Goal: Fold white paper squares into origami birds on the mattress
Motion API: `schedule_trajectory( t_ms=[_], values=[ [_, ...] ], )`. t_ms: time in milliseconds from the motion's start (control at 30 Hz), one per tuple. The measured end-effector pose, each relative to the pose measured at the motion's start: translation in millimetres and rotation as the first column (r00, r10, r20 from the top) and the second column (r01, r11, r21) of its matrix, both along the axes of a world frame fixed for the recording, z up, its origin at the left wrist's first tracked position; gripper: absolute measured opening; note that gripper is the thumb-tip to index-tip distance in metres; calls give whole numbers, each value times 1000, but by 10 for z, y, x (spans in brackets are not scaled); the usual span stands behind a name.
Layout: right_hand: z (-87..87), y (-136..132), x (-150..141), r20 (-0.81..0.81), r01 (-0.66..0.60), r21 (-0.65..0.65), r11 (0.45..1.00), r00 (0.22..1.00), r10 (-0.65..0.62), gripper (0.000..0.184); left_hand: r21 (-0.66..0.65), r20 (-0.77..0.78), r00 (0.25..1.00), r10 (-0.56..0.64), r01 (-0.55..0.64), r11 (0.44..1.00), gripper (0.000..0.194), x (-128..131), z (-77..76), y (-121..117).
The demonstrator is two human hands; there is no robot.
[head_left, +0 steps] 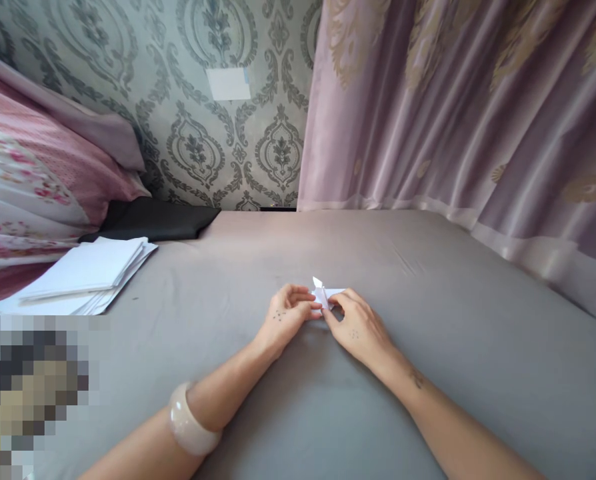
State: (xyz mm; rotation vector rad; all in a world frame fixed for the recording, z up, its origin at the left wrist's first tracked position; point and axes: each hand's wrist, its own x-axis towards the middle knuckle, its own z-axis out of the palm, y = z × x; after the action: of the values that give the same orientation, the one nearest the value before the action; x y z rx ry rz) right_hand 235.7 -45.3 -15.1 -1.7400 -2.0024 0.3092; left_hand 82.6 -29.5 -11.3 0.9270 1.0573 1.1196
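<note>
A small piece of folded white paper point(320, 292) stands between my two hands, a pointed flap sticking up at its top. My left hand point(291, 312) grips its left side, fingers pressed against the paper. From the other side, my right hand point(358, 323) pinches the lower right part with thumb and forefinger. A flatter white part of the paper shows behind my right fingers. Fingers cover much of the lower folds. Both hands rest low over the grey sheet point(288, 413), and a pale bangle circles my left forearm.
A stack of white paper sheets point(88, 270) lies at the left, in front of a dark flat folded item point(158, 219). Pink and floral fabric point(43, 180) is heaped at the far left. A curtain point(428, 120) hangs along the back right. The lower left corner is blurred out.
</note>
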Motion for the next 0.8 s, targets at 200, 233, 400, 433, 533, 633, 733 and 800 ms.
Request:
schedule_trajectory(
  t_ms=[200,233,400,433,533,633,733,800],
  values=[
    [-16,93,56,-4,-98,-3,995,995,98,18,245,-428,900,80,30,969,43,-190,-71,145],
    [-11,98,74,-28,-134,-8,991,991,134,18,266,-474,879,57,81,960,47,-212,-72,147],
    [-21,93,138,-62,-247,-41,968,968,244,17,295,-559,826,-73,281,913,44,-230,-81,115],
    [-27,89,139,-54,-259,-47,965,965,256,18,296,-559,825,-86,295,908,39,-222,-83,110],
    [-15,67,124,-59,-259,-62,964,965,255,16,302,-551,828,-103,313,900,27,-203,-87,108],
    [73,21,87,-94,-181,-62,982,980,174,20,328,-530,844,-80,292,898,22,-194,-87,115],
    [186,-32,36,-148,-77,-34,996,986,71,16,369,-533,845,-47,282,886,18,-189,-78,114],
    [226,-52,2,-193,-59,6,998,980,59,10,388,-550,834,-33,291,874,16,-188,-69,109]
  ],
)
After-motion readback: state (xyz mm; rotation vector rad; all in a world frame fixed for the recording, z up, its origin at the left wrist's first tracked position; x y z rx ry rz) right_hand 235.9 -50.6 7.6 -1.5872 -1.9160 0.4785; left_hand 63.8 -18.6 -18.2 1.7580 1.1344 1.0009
